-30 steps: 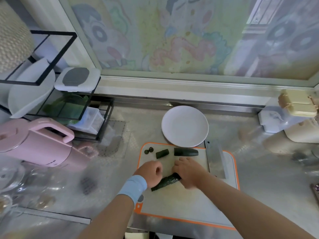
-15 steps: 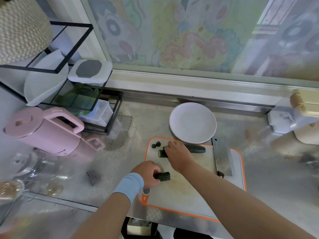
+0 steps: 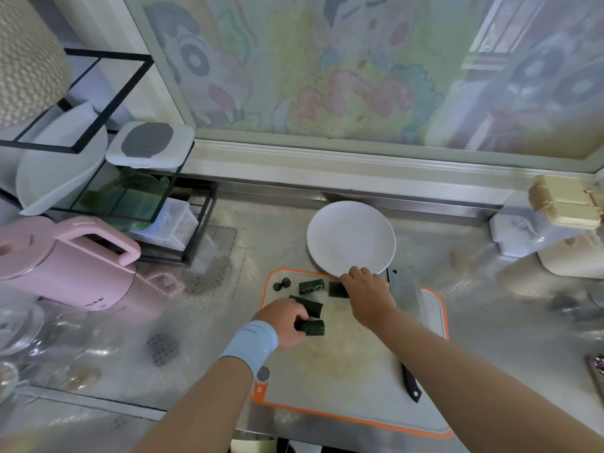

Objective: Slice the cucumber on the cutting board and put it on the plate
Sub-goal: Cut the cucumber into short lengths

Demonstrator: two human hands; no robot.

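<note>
Your left hand (image 3: pixel 285 323) grasps cucumber piece (image 3: pixel 312 327) on cutting board (image 3: pixel 343 371); right hand (image 3: pixel 367 291) grip unclear. Knife (image 3: pixel 405 294) on board's right, plate (image 3: pixel 351 238) at far edge.

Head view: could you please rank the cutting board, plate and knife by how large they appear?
1. Cutting board, largest.
2. Plate.
3. Knife, smallest in area, though longer than the plate is wide.

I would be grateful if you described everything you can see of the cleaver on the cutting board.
The cleaver has a broad rectangular blade of dull grey metal with a small hole near its far corner, and a slim black handle. It lies flat along the right side of the cutting board, blade away from the person, its end past the board's far edge beside the white plate. No hand holds it; the right forearm crosses above its middle.
</note>
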